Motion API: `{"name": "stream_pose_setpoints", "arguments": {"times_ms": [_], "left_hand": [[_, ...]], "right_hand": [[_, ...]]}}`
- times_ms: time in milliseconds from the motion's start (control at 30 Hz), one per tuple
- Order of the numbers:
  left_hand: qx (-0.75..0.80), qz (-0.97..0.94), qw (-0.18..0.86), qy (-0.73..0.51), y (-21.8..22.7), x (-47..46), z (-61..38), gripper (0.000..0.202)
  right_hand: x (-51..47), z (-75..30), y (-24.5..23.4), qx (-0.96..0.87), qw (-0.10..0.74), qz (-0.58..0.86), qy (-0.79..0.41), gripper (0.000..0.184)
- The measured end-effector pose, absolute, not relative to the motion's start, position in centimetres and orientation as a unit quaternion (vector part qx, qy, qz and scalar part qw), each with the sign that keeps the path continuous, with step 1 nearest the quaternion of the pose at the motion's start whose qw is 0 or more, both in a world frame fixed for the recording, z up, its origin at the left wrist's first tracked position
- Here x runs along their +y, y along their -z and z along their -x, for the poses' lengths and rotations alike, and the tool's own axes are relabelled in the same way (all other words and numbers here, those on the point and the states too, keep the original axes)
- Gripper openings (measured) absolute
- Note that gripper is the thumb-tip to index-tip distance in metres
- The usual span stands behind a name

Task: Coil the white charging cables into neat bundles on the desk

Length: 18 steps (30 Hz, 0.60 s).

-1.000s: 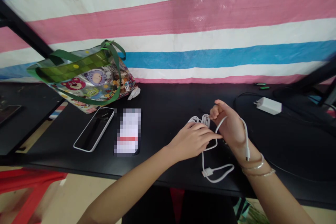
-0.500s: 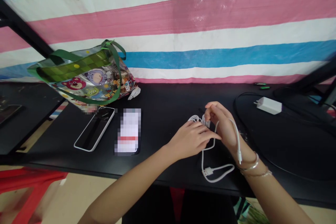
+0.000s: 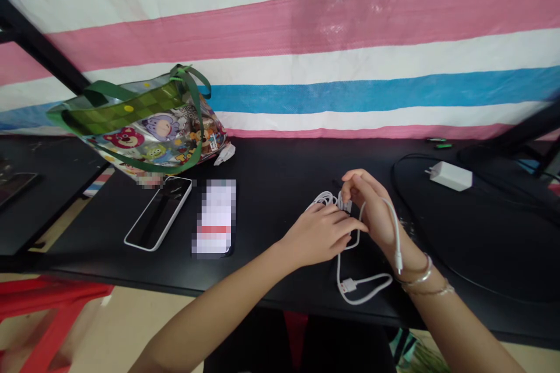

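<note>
A white charging cable (image 3: 397, 239) lies partly bundled on the black table between my hands. My left hand (image 3: 315, 234) rests over the bundled loops, fingers curled on them and thumb stretched toward the other hand. Beside it, my right hand (image 3: 370, 201) is turned on its side with bent fingers at the cable. One length runs over the right hand, its small plug hanging by the wrist. Near the table's front edge lies the cable's USB plug (image 3: 349, 285) in a loose loop. Fingertips of both hands are partly hidden.
A white charger block (image 3: 450, 176) sits to the right, near a thin black cord (image 3: 431, 245). On the left are a white-edged phone (image 3: 160, 213), a phone with a lit, blurred screen (image 3: 214, 215) and a cartoon-print bag (image 3: 153, 128). A striped sheet (image 3: 306, 35) hangs behind.
Almost nothing differs. Both hands and the cable keep their places, and the whole view has shifted very slightly.
</note>
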State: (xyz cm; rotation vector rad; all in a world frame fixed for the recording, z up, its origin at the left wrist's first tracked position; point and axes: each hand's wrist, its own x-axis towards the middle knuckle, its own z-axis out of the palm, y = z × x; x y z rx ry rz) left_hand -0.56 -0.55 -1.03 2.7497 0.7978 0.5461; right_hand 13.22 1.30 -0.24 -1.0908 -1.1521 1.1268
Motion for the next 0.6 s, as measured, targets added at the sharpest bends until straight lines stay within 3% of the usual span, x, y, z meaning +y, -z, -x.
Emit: {"name": "stream_pose_setpoints", "arguments": {"times_ms": [600], "left_hand": [[0.242, -0.955, 0.103, -0.139, 1.74, -0.81, 0.09, 0.026]], "right_hand": [[1.33, -12.89, 0.07, -0.490, 0.561, 0.468, -0.476, 0.035]]}}
